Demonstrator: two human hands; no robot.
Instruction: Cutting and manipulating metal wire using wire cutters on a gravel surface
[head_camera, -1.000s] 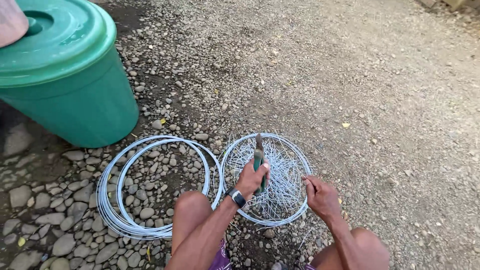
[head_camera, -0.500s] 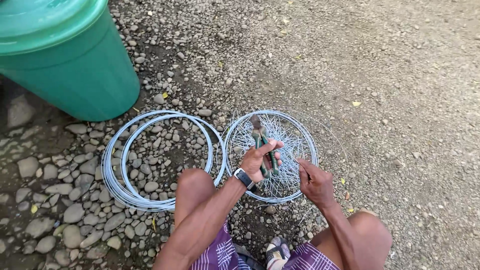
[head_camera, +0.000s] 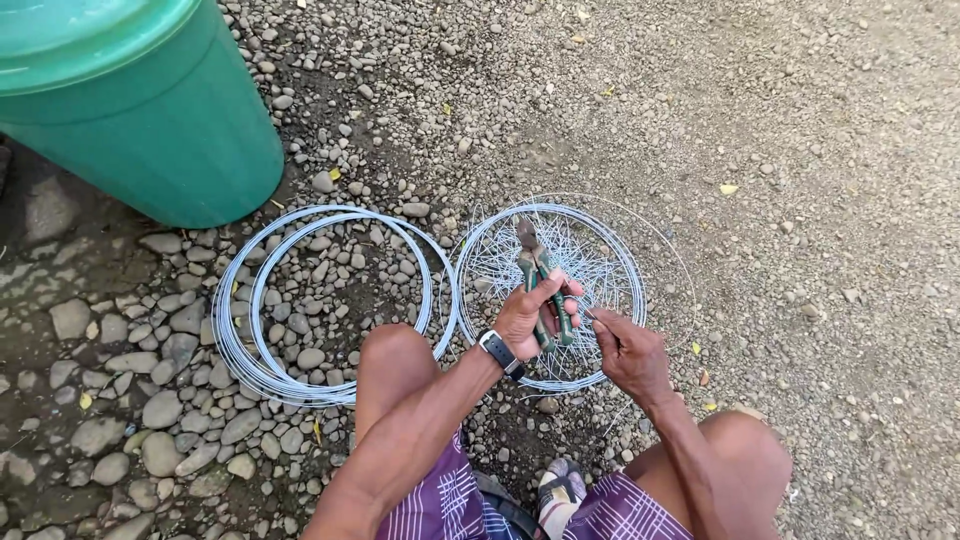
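Note:
My left hand (head_camera: 535, 312), with a dark wristwatch on the wrist, grips green-handled pliers (head_camera: 540, 280) whose jaws point away from me. My right hand (head_camera: 628, 348) pinches a thin grey wire (head_camera: 592, 316) right beside the plier handles. Both hands hover over a round coil of cut wire pieces (head_camera: 600, 250) lying on the gravel. A larger coil of grey wire (head_camera: 320, 290) lies to the left of it, touching its edge. My bare knees frame the hands.
A big green plastic barrel (head_camera: 140, 110) stands at the upper left on stones. Rounded pebbles cover the ground on the left, fine gravel on the right. A sandalled foot (head_camera: 560, 492) shows between my legs at the bottom.
The view has tipped down and closer. My left hand has drawn the pliers back toward me, and my right hand has moved in to meet them with the wire.

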